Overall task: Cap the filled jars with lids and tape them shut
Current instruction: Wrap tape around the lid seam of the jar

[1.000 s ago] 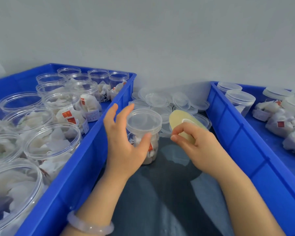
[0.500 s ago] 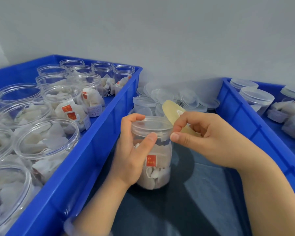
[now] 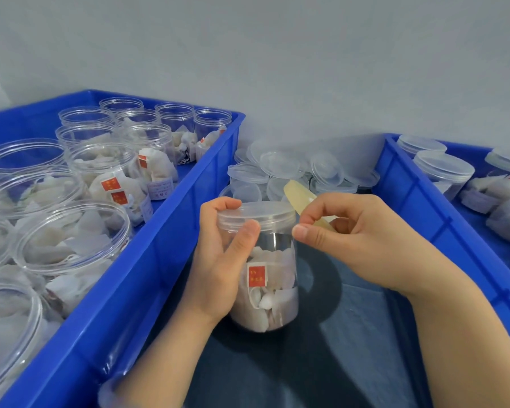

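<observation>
The left crate [image 3: 165, 231] holds uncapped jars [image 3: 71, 228] and the right crate [image 3: 424, 207] capped jars [image 3: 443, 169], with loose lids [image 3: 280, 164] heaped between them, so I judge each jar crosses the dark worktop [image 3: 351, 348] once. The jar [image 3: 265, 290] in hand stands there, lid [image 3: 256, 214] on. My left hand [image 3: 218, 260] has its fingers curled round lid and neck, thumb on the seam, probably anchoring tape, while my right hand [image 3: 365, 237] pinches the yellowish tape roll [image 3: 299, 195] beside the rim. The jar's red label [image 3: 256, 275] bears yellow characters too small to read.
</observation>
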A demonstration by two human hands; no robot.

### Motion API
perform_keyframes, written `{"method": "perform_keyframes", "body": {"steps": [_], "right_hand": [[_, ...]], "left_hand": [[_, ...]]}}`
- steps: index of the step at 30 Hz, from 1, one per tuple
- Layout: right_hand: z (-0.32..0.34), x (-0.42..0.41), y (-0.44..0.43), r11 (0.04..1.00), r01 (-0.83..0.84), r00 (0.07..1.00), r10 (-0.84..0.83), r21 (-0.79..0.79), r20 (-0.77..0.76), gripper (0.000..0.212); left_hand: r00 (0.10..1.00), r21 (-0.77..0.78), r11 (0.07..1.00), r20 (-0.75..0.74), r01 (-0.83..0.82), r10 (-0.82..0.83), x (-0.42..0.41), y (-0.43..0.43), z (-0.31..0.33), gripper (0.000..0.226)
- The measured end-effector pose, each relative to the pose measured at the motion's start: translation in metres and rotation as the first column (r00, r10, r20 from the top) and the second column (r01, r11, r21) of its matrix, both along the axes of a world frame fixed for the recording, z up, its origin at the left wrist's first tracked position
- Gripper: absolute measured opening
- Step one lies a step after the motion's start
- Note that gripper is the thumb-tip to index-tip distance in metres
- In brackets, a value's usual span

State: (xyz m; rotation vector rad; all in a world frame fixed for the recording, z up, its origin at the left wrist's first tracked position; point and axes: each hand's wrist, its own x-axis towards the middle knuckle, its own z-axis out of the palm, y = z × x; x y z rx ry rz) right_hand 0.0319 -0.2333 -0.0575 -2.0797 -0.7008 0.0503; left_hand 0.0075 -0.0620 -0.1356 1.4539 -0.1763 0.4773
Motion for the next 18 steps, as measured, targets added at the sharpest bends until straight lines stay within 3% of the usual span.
{"method": "perform_keyframes", "body": {"steps": [4,7,18], "right_hand": [[0.0021,-0.0014,-0.0011,1.0,-0.006,1.0,0.006,-0.028,-0.003,0.034],[0.005,-0.004,-0.0007,0.999,-0.012,1.0,0.011,-0.048,0.0,0.019],[0.0085,-0.0066,-0.0011,0.993,0.036,0.999,-0.034,-0.108,0.018,0.017]], "left_hand": [[0.999,0.031,0.999,-0.027,-0.026,0.027,-0.0018,-0.0017,0.0017,0.059],[0.998,0.06,0.997,-0.031,-0.056,0.058,-0.0018,-0.0036,0.0009,0.064],[0.994,0.092,0.991,-0.026,-0.101,0.104,-0.0026,-0.0056,0.0022,0.065]]}}
